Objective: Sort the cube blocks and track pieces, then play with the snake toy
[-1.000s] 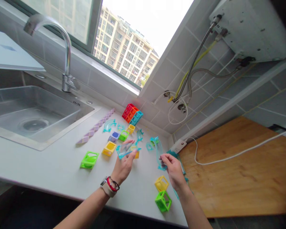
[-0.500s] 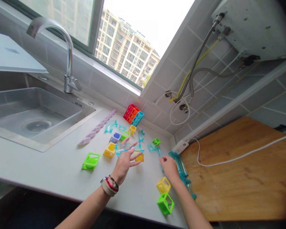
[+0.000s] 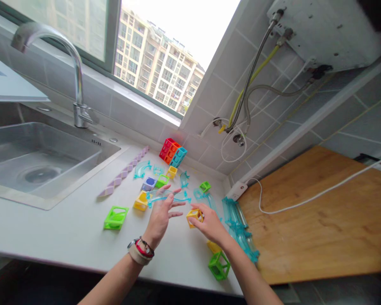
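Head view: nearest, a green cube frame [image 3: 219, 265] sits on the worktop [image 3: 66, 237]; the right hand [image 3: 208, 222] pinches a yellow cube [image 3: 194, 216], the left hand [image 3: 160, 216] (fingers spread) touches a clear blue track [image 3: 165, 196]; beyond, a colourful block stack [image 3: 173, 153].

White counter [image 3: 66, 228], sink [image 3: 34, 165] set in at far left. Beyond the left fingers [image 3: 173, 199]: clear teal track piece [image 3: 165, 196], yellow cube [image 3: 141, 201], purple zigzag strip [image 3: 122, 177]. Left of them: green frame cube [image 3: 116, 217]. Below the right fingers [image 3: 195, 208]: second green cube [image 3: 219, 265]. Right: teal tubes [image 3: 238, 226], probably bundled, beside wooden board [image 3: 320, 216].
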Motion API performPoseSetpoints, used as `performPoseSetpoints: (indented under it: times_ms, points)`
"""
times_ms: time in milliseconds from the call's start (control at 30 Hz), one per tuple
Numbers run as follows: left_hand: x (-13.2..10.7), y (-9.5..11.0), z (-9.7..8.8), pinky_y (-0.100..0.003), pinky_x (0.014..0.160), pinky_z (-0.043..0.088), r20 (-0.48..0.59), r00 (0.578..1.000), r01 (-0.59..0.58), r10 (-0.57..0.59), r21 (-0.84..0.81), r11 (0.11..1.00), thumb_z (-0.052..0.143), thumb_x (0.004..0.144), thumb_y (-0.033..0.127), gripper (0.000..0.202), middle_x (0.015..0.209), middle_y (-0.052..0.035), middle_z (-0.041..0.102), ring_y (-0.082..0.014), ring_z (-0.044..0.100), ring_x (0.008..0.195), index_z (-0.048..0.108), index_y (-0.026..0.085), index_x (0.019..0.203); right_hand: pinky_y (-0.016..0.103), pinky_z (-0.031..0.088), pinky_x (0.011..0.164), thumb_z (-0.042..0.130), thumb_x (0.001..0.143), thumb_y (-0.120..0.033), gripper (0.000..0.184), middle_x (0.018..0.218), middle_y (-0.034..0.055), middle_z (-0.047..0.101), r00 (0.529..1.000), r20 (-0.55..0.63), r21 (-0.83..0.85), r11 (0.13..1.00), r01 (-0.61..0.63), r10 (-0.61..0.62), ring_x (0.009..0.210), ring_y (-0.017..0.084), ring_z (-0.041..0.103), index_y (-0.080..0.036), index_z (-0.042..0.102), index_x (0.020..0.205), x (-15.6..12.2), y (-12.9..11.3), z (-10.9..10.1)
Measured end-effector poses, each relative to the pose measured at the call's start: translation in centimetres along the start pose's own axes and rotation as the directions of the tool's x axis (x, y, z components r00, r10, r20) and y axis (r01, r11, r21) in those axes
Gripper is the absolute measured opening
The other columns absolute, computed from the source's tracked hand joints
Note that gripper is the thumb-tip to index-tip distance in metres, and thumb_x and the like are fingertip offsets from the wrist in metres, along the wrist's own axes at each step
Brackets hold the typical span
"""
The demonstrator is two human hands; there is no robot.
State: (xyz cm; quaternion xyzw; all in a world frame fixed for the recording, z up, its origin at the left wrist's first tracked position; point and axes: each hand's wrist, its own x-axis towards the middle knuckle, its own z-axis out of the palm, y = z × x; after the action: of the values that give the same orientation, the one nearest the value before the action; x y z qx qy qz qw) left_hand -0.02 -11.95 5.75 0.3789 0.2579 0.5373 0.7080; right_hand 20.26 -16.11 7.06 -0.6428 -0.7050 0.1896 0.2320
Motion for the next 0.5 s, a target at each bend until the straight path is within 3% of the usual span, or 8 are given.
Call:
performPoseSetpoints:
  times_ms: [67, 133, 233, 300, 367, 433, 500]
  points:
    - [0.2, 0.2, -0.5, -0.032, 0.070, 0.057, -0.038, 0.994, -0.087, 0.100, 0.257, 0.963, 0.047, 0.098, 0.055, 0.055, 0.130, -0.0130, 0.066, -0.0200, 0.070, 0.087, 0.037, 0.025, 0.143, 0.036, 0.052, 0.089, 0.069, 0.086, -0.031, 0.040, 0.112, 0.0089, 0.070, 1.000, 0.013, -0.067, 0.998, -0.014, 0.015, 0.093, 0.022, 0.067, -0.019, 0.068, 0.125, 0.1, 1.0, 0.1]
    - [0.3, 0.5, -1.0, -0.034, 0.076, 0.054, 0.026, 0.992, -0.116, 0.119, 0.519, 0.847, 0.045, 0.098, 0.056, 0.057, 0.107, -0.0100, 0.075, -0.0205, 0.068, 0.083, 0.042, 0.020, 0.142, 0.036, 0.051, 0.091, 0.068, 0.087, -0.030, 0.038, 0.115, 0.0097, 0.069, 0.999, 0.032, -0.111, 0.993, -0.034, 0.038, 0.095, 0.023, 0.067, -0.019, 0.069, 0.123, 0.2, 2.1, 0.4]
    - [0.1, 1.2, -1.7, -0.038, 0.081, 0.051, 0.120, 0.992, -0.072, -0.044, 0.810, 0.583, 0.043, 0.098, 0.058, 0.061, 0.076, -0.0047, 0.074, -0.0254, 0.070, 0.079, 0.046, 0.016, 0.142, 0.039, 0.048, 0.099, 0.071, 0.084, -0.032, 0.043, 0.121, 0.0115, 0.068, 0.998, 0.049, -0.158, 0.987, -0.032, 0.040, 0.108, 0.027, 0.065, -0.019, 0.068, 0.125, 0.5, 3.4, 0.9]
    - [-0.1, 1.6, -2.0, -0.040, 0.080, 0.051, 0.099, 0.984, -0.040, -0.147, 0.933, 0.357, 0.043, 0.096, 0.060, 0.060, 0.078, -0.0078, 0.074, -0.0301, 0.072, 0.084, 0.053, 0.017, 0.136, 0.042, 0.045, 0.103, 0.071, 0.085, -0.036, 0.045, 0.126, 0.0126, 0.066, 1.000, 0.019, -0.145, 0.989, 0.000, 0.003, 0.117, 0.029, 0.061, -0.019, 0.068, 0.126, 0.8, 3.9, 0.9]
    - [-0.2, 1.9, -2.1, -0.042, 0.079, 0.051, 0.061, 0.984, -0.035, -0.168, 0.987, 0.157, 0.046, 0.094, 0.061, 0.057, 0.092, -0.0133, 0.075, -0.0344, 0.072, 0.093, 0.059, 0.019, 0.130, 0.042, 0.045, 0.101, 0.063, 0.092, -0.037, 0.031, 0.120, 0.0120, 0.068, 0.997, -0.075, -0.095, 0.995, 0.019, -0.026, 0.114, 0.028, 0.061, -0.019, 0.071, 0.115, 1.0, 3.6, 0.4]
    - [-0.1, 1.9, -2.3, -0.042, 0.079, 0.052, 0.039, 0.989, -0.036, -0.145, 0.999, 0.027, 0.048, 0.093, 0.058, 0.055, 0.100, -0.0158, 0.075, -0.0362, 0.072, 0.097, 0.059, 0.020, 0.132, 0.039, 0.049, 0.089, 0.053, 0.098, -0.035, 0.026, 0.101, 0.0094, 0.071, 0.983, -0.184, -0.025, 1.000, 0.002, -0.006, 0.097, 0.025, 0.065, -0.020, 0.074, 0.096, 0.8, 2.2, -0.7]
    - [0.1, 1.6, -2.6, -0.041, 0.078, 0.052, 0.033, 0.991, -0.038, -0.133, 0.999, -0.034, 0.049, 0.095, 0.053, 0.054, 0.102, -0.0158, 0.075, -0.0353, 0.072, 0.097, 0.054, 0.020, 0.137, 0.035, 0.049, 0.075, 0.054, 0.097, -0.037, 0.029, 0.082, 0.0058, 0.069, 0.973, -0.231, 0.063, 0.998, -0.012, 0.026, 0.078, 0.022, 0.063, -0.022, 0.072, 0.081, -0.3, -0.4, -2.1]
